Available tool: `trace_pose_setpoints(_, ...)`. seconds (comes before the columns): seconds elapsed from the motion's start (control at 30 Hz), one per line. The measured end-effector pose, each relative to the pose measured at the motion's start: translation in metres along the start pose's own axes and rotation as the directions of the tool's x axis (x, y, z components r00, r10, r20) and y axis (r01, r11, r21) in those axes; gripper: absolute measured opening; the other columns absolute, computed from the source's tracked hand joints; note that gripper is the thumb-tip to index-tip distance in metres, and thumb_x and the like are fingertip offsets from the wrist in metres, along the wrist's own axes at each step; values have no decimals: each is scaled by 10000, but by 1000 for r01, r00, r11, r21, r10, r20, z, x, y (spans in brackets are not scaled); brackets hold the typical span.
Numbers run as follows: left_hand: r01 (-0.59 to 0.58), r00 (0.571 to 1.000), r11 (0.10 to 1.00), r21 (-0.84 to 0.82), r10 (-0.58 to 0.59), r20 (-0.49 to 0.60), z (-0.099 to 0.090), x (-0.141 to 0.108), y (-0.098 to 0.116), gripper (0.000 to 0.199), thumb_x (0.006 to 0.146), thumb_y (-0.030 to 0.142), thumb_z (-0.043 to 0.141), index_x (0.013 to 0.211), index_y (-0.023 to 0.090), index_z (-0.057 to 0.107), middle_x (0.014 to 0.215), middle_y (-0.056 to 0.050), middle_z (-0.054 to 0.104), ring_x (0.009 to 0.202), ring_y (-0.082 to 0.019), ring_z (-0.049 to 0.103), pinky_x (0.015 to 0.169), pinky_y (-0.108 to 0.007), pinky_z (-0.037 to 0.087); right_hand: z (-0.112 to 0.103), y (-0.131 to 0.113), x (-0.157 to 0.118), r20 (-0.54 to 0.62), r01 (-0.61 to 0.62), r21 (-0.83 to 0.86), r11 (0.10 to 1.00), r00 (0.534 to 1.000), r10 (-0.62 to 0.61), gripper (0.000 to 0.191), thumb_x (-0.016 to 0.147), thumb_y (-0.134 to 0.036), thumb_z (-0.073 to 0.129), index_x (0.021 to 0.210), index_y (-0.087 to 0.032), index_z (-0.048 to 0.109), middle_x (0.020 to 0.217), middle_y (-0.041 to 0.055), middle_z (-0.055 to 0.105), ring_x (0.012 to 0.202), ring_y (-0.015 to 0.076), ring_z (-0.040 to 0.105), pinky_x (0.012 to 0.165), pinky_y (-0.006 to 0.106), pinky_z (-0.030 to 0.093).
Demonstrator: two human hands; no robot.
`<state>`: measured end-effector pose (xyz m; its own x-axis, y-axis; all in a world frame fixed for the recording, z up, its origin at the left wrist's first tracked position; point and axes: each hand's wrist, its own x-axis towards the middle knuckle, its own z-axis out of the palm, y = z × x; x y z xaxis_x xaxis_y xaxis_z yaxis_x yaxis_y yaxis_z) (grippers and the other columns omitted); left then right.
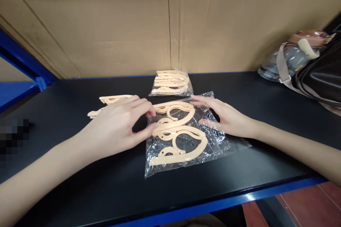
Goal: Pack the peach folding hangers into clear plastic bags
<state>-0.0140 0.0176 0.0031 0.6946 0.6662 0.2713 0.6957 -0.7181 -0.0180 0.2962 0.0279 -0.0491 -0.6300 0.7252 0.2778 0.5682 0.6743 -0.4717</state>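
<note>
Two cream folding hangers (190, 151), folded up, lie in a clear plastic bag (213, 145) on the black table. At the bag's left edge is my left hand (119, 122), its fingers curved and its thumb apart from them. The thumb tip is at the end of a hanger; whether it presses on the film I cannot tell. My right hand (226, 115) rests over the bag's right side, thumb and fingers spread. More cream folding hangers (115, 98) lie loose beyond my left hand, which partly hides them.
Another bag of folded hangers (172, 83) lies at the back against the cardboard wall (119, 25). A clear bottle with a strap (290, 58) and a dark bag (322, 71) stand at the back right. A blue edge (226, 202) runs along the black table's (106, 188) front.
</note>
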Motion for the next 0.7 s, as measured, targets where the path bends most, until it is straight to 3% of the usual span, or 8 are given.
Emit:
trace_pose_setpoints(0.1, -45, 996, 998, -36, 47, 74, -2, -2, 1, 240, 887, 434, 528, 798, 219, 588, 757, -18, 636, 741, -215, 579, 688, -333, 397, 0, 3, 1, 6, 9, 62, 998, 1000, -9, 721, 926, -413, 575, 1538, -300, 211, 1422, 80, 558, 1339, 266, 484, 1099, 578, 371)
trace_pose_setpoints(0.27, -2, 993, 998, -61, 10, 117, 1, -2, -2, 218, 907, 379, 495, 798, 226, 606, 751, -2, 636, 723, -199, 578, 698, -324, 381, -1, 2, 1, 8, -20, 116, 993, 1000, 19, 724, 913, -421, 596, 1531, -310, 236, 1378, 80, 593, 1321, 264, 501, 1097, 584, 367)
trace_pose_setpoints(0.53, 23, 994, 998, -62, -16, 110, 2, -2, -1, 268, 941, 381, 425, 822, 238, 617, 729, -6, 624, 694, -203, 573, 651, -316, 368, -1, 3, 1, 5, -26, 63, 998, 1000, 26, 745, 896, -444, 612, 1529, -303, 246, 1334, 96, 617, 1279, 278, 539, 1065, 591, 398)
trace_pose_setpoints(0.7, 108, 989, 993, 46, -112, 96, 0, -4, 0, 329, 884, 470, 475, 655, 234, 490, 619, -12, 563, 575, -200, 518, 544, -314, 313, -3, -6, -1, -6, -47, -3, 999, 999, 47, 688, 921, -393, 573, 1523, -311, 249, 1316, 55, 638, 1264, 266, 548, 1049, 557, 425)
